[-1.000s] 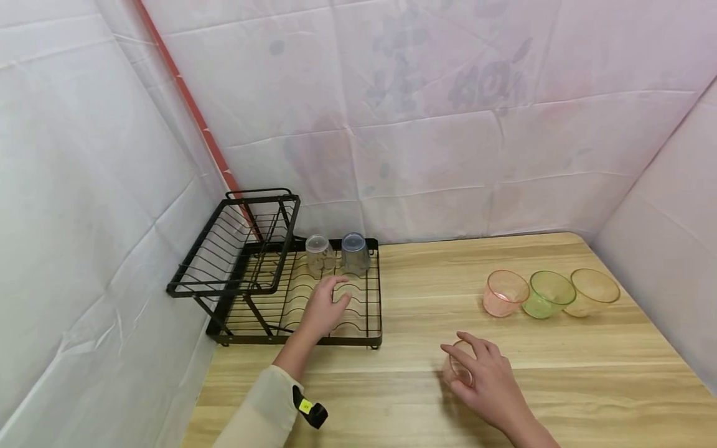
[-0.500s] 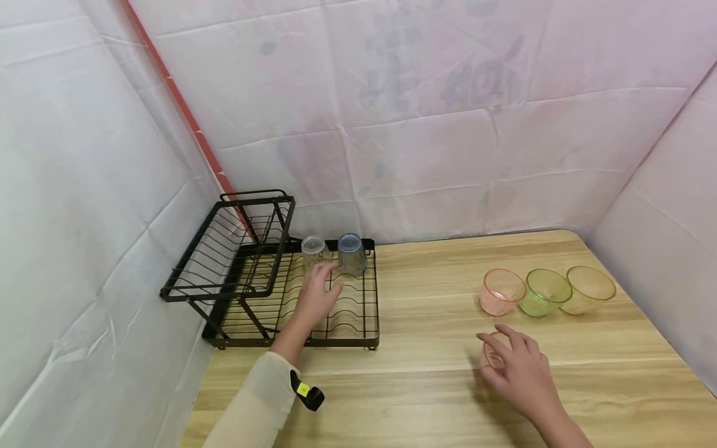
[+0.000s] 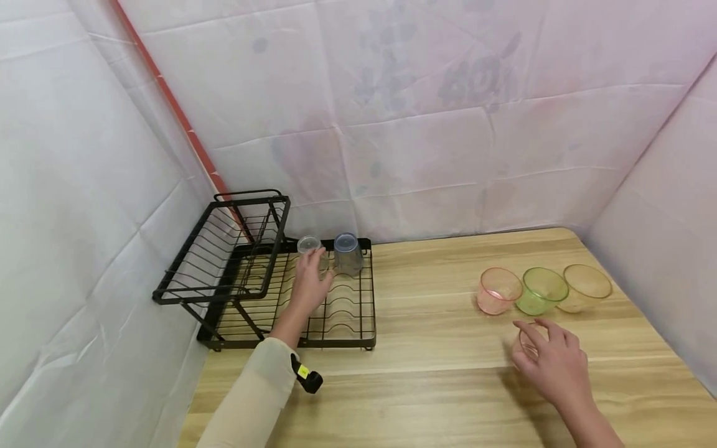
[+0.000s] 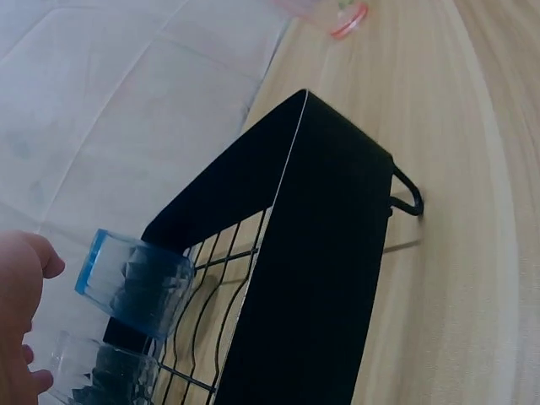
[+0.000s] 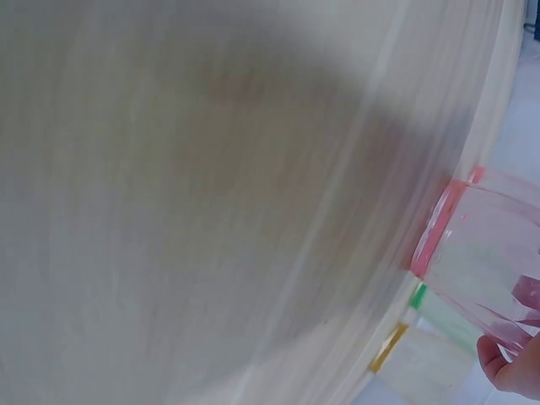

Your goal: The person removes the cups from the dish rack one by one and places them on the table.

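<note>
My left hand reaches over the lower tier of a black dish rack, its fingers at a clear glass standing upside down there. In the left wrist view the fingertips are right beside this clear glass, with the thumb spread away near the inverted blue glass. My right hand grips a pale pink cup over the table; its rim faces down in the right wrist view. Parts of the cup are hidden behind the fingers.
Beyond the right hand stand a pink cup, a green cup and a yellow cup, side by side on the wooden table. The rack's raised upper tier is left of the left hand. White cloth walls enclose the table.
My right hand has moved right with the pink cup, closer to the row of cups. My left hand has moved forward and slightly left, from the rack's middle up to the clear glass.
</note>
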{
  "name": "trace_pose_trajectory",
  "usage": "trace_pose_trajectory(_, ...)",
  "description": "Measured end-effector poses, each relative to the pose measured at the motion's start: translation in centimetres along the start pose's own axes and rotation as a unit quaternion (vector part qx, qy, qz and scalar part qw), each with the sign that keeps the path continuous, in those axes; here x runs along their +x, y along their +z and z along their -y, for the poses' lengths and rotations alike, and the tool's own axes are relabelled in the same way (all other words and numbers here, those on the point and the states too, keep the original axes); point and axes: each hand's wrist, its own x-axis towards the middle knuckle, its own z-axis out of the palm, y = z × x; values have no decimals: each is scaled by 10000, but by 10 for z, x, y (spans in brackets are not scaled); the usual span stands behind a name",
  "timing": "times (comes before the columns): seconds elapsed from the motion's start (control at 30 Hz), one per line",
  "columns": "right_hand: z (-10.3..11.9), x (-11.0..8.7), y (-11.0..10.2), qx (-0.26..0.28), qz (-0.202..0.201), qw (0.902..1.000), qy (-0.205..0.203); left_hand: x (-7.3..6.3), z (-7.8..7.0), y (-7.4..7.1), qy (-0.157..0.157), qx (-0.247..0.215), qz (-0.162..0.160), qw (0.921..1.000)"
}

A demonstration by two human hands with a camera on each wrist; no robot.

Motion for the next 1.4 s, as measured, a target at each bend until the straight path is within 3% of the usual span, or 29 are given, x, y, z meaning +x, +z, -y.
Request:
trace_pose_trajectory(0.27,-24,14,-4,-280,169,9988,357,17,12,0,175,-49,-381,9991)
trace_pose_trajectory(0.77,-59,25,-14,-403,108,9960,790,37,20,4,-134,522,232,9983)
trace_pose_trajectory(1.07,-63,29,-11,-370,224,9955,843,48,31,0,-260,972,482,9938)
trace_pose_trajectory(1.23,-67,32,-11,-418,212,9946,924,52,33,1,-185,1221,656,9902)
trace_pose_trajectory(1.4,-74,33,-14,-493,174,9928,1076,56,34,8,-19,1395,526,9888)
